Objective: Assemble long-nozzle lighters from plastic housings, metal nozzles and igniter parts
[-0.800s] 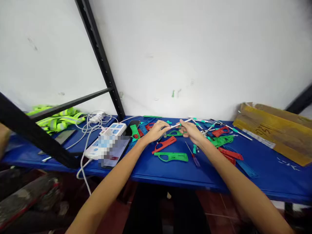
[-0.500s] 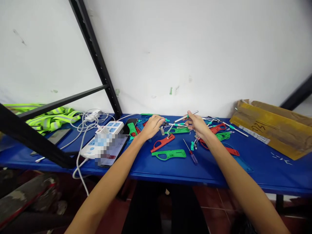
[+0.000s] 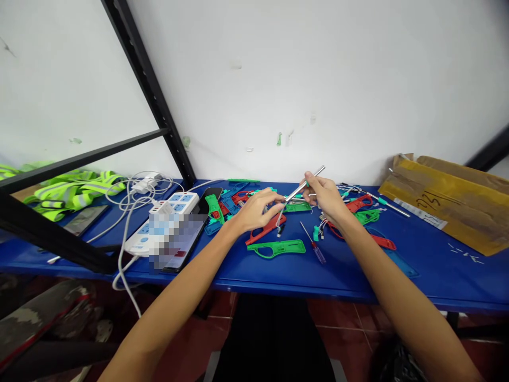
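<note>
My right hand (image 3: 326,196) pinches a slim steel rod (image 3: 305,183) narrowly between thumb and fingertips (image 3: 308,178), with the rod's far end tipped up and to the right. My left hand (image 3: 258,210) reaches in from the left, its fingers (image 3: 274,200) at the rod's near end (whether they grip it, I can't tell from here). A thin wire (image 3: 279,218) hangs below that end. Just near the left hand lies a red plastic handle (image 3: 265,229), with a green plastic handle (image 3: 275,248) nearer me. A small screwdriver (image 3: 313,248) lies to its right on the blue table (image 3: 358,281). A white power strip (image 3: 175,202) sits left; a flattened cardboard box (image 3: 441,201) sits right.
</note>
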Demonstrator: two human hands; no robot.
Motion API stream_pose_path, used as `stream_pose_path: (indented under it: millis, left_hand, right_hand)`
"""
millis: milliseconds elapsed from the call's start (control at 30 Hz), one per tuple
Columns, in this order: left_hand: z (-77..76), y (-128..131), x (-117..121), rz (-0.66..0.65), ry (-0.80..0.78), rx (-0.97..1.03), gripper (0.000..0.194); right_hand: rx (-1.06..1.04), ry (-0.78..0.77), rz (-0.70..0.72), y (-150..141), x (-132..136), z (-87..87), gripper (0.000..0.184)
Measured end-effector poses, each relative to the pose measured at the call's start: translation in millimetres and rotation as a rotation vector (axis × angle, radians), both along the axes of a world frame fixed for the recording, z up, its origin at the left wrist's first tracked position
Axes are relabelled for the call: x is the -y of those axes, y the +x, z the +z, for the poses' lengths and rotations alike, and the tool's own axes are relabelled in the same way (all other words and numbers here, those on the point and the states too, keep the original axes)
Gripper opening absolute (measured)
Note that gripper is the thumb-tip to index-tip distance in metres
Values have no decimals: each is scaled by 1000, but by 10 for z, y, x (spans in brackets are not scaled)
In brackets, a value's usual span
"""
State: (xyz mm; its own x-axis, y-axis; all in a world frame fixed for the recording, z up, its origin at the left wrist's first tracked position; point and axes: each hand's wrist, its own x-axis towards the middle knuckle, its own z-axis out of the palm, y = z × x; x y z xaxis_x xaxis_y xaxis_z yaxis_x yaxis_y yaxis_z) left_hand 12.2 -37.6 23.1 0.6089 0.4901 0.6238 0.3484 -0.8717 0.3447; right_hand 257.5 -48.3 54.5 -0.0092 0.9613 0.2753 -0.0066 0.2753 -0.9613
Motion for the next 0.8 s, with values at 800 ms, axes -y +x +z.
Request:
stream_pose_path:
  millis: [800]
  left_hand:
    - [-50,112,22,157,352,31,46]
  right_hand:
    - [-223,-18,422,-281,134,-97,56]
